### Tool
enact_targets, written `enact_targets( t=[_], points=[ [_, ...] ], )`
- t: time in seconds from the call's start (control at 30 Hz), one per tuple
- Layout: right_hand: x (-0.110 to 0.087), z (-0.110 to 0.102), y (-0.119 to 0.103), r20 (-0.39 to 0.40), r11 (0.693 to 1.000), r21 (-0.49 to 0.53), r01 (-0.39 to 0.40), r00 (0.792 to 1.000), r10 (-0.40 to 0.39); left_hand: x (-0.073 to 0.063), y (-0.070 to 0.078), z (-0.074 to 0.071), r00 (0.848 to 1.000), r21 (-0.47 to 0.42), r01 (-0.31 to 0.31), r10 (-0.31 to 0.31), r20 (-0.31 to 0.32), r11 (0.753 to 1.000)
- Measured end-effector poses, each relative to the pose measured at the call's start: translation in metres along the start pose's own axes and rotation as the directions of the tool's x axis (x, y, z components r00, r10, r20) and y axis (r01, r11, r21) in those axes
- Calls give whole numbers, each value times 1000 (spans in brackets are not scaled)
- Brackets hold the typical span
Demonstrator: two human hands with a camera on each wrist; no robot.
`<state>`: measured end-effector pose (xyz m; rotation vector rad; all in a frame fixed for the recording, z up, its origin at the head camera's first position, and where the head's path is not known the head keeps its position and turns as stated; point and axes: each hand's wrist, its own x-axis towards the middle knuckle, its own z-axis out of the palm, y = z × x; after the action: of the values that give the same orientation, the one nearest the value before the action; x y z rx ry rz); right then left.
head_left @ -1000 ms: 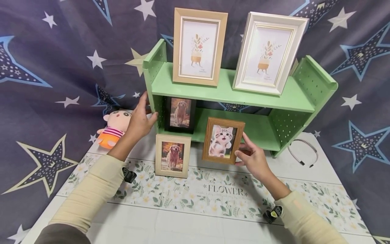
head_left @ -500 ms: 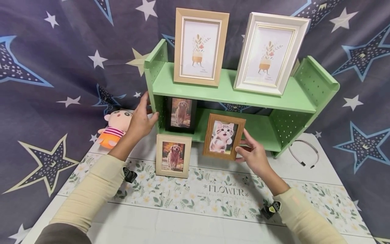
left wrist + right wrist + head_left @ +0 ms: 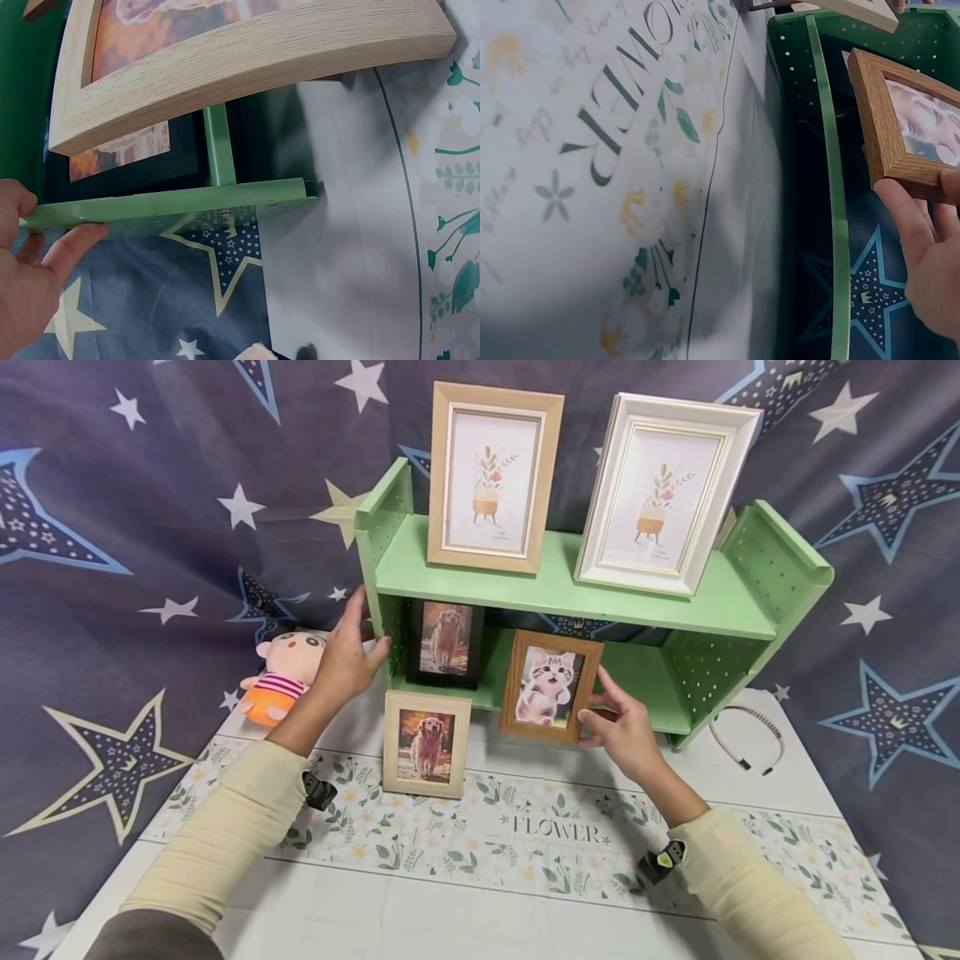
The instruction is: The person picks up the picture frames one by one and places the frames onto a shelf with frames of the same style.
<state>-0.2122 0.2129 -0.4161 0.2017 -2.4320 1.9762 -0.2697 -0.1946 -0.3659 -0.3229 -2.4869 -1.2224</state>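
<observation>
My right hand (image 3: 624, 733) pinches the right edge of a brown wooden picture frame (image 3: 549, 687) with a kitten picture, held upright before the lower level of a green two-tier shelf (image 3: 592, 589). In the right wrist view, thumb and fingers grip a corner of that frame (image 3: 900, 142). My left hand (image 3: 348, 652) holds the shelf's left side panel, fingers on the outside and thumb at its front edge. A black picture frame (image 3: 444, 643) with a dog stands inside, at the lower left. In front of it a light wood frame (image 3: 426, 743) with another dog stands on the table.
On the top tier stand a tan frame (image 3: 492, 477) and a white frame (image 3: 667, 493), both with potted-plant prints. A plush doll (image 3: 281, 677) sits left of the shelf; a headband (image 3: 747, 737) lies to the right. A floral runner (image 3: 551, 843) crosses the table.
My right hand has raised the brown kitten frame a little, moving it up toward the lower shelf opening. The left hand stays at the side panel.
</observation>
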Motion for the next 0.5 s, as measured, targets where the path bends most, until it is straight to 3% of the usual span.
enact_targets(
  t=[0.5],
  points=[
    [19,1,1,-20,1000,8,-3,1000,3,-1,1,0,1000,7,1,-1,-3,1000]
  ],
)
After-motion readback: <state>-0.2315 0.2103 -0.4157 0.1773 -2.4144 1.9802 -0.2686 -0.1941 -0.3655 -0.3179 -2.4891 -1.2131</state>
